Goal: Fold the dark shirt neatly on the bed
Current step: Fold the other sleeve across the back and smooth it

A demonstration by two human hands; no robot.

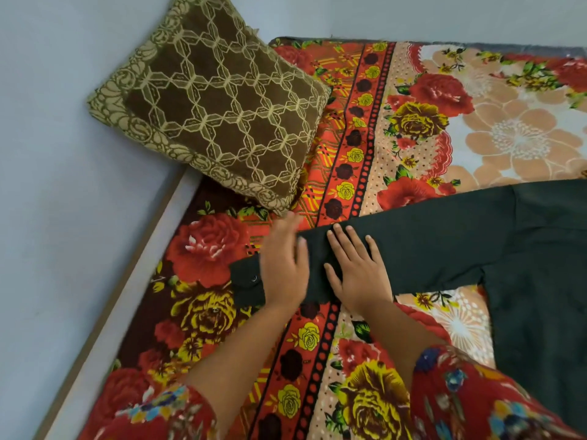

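The dark shirt [514, 255] lies flat on the flowered bedspread [422, 128], its body at the right edge of the view. One long sleeve [444, 246] stretches out to the left and ends in a buttoned cuff [247, 281]. My left hand [284, 265] rests flat on the sleeve just beside the cuff, fingers spread and slightly blurred. My right hand [355, 268] presses flat on the sleeve a little further right, fingers apart. Neither hand grips the cloth.
A brown and gold patterned cushion [209, 100] leans in the corner beyond the cuff. The bed's wooden edge [108, 312] runs along the pale wall [57, 154] at the left. Flowered red sleeves cover my forearms at the bottom.
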